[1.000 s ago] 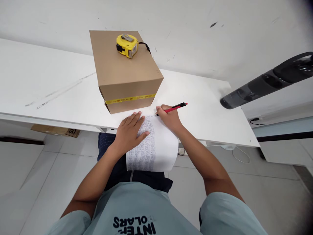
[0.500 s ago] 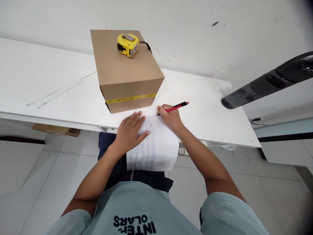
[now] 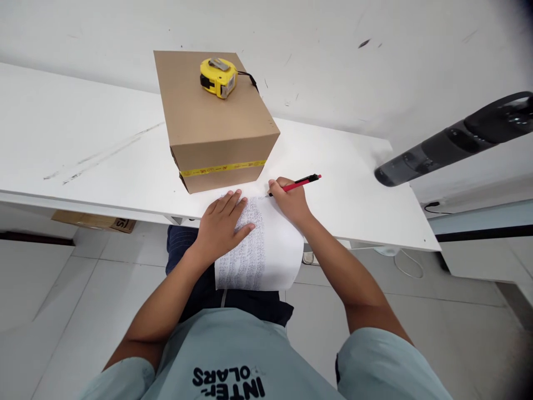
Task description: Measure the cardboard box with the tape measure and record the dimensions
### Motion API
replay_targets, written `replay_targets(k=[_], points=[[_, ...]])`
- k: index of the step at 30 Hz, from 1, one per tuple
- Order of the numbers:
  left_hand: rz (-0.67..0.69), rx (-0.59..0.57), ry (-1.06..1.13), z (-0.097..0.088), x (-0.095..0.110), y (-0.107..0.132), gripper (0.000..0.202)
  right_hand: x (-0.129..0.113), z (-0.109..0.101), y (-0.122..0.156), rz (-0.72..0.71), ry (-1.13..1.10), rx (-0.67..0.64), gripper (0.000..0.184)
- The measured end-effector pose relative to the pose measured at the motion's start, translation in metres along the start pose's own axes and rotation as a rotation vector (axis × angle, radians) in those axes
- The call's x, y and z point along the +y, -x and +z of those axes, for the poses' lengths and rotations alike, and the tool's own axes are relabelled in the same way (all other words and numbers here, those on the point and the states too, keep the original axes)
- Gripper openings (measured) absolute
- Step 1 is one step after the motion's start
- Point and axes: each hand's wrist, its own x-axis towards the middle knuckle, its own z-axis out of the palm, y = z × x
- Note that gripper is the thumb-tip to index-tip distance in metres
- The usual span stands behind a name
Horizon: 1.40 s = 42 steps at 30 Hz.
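Note:
A sheet of paper [image 3: 281, 253] covered on its left part with rows of handwriting lies over the table's front edge, its lower part curving down past it. My left hand [image 3: 222, 222] rests flat on the paper's left side, fingers spread. In my right hand [image 3: 293, 201] is a red and black pen [image 3: 302, 182], gripped between thumb and fingers. Its tip meets the paper near the top, at the right end of the writing. Just beyond the paper stands a closed cardboard box [image 3: 220, 119] banded with yellow tape.
On the box sits a yellow tape measure [image 3: 217, 78] with a black strap. A dark cylindrical object [image 3: 453, 139] leans in at the right of the white table [image 3: 353, 166]. Behind is a marked white wall [image 3: 312, 66]. Under the table at left lies another carton [image 3: 94, 220].
The view has shifted very slightly. Both hands and the pen keep nearly the same place on the paper.

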Motion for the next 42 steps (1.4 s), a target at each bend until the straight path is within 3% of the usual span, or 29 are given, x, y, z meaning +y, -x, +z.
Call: replay_targets(k=[4, 7, 11, 14, 16, 18, 21, 24, 26, 30, 32, 35, 39, 42], points=[[0.009, -0.019, -0.032, 0.002, 0.003, -0.002, 0.064, 0.0, -0.003, 0.001, -0.055, 0.001, 0.083, 0.04], [0.035, -0.089, -0.015, 0.01, 0.015, -0.018, 0.066, 0.004, -0.02, 0.007, -0.13, 0.104, 0.121, 0.038], [0.102, -0.23, 0.045, 0.03, 0.049, -0.068, 0.071, 0.018, -0.066, 0.02, -0.202, 0.469, 0.082, 0.039], [0.118, -0.209, 0.042, 0.041, 0.071, -0.114, 0.065, 0.029, -0.099, 0.031, -0.149, 0.755, 0.083, 0.034], [0.12, -0.138, 0.016, 0.039, 0.083, -0.134, 0.056, 0.036, -0.112, 0.037, -0.015, 0.94, 0.063, 0.036], [0.138, -0.05, -0.018, 0.027, 0.091, -0.138, 0.049, 0.042, -0.115, 0.042, 0.1, 1.04, 0.064, 0.042], [0.153, 0.155, -0.054, -0.004, 0.093, -0.115, 0.046, 0.048, -0.113, 0.042, 0.138, 1.053, 0.098, 0.045], [0.06, 0.479, -0.049, -0.046, 0.076, -0.089, 0.043, 0.048, -0.111, 0.03, 0.167, 1.052, 0.129, 0.045], [-0.057, 0.562, -0.049, -0.075, 0.054, -0.089, 0.041, 0.041, -0.111, 0.02, 0.18, 1.046, 0.149, 0.046], [-0.283, 0.484, -0.089, -0.122, -0.007, -0.137, 0.056, 0.012, -0.094, 0.005, 0.019, 0.988, 0.246, 0.05], [-0.361, 0.309, -0.121, -0.137, -0.035, -0.167, 0.073, -0.008, -0.077, 0.006, -0.138, 0.889, 0.301, 0.048], [-0.42, 0.027, -0.162, -0.157, -0.06, -0.192, 0.062, -0.039, -0.052, 0.016, -0.291, 0.676, 0.317, 0.046], [-0.267, -0.012, -0.229, -0.178, -0.052, -0.179, 0.038, -0.069, -0.044, 0.033, -0.29, 0.314, 0.31, 0.046], [-0.075, -0.001, -0.262, -0.18, -0.026, -0.141, 0.041, -0.086, -0.05, 0.044, -0.146, -0.116, 0.129, 0.062]])
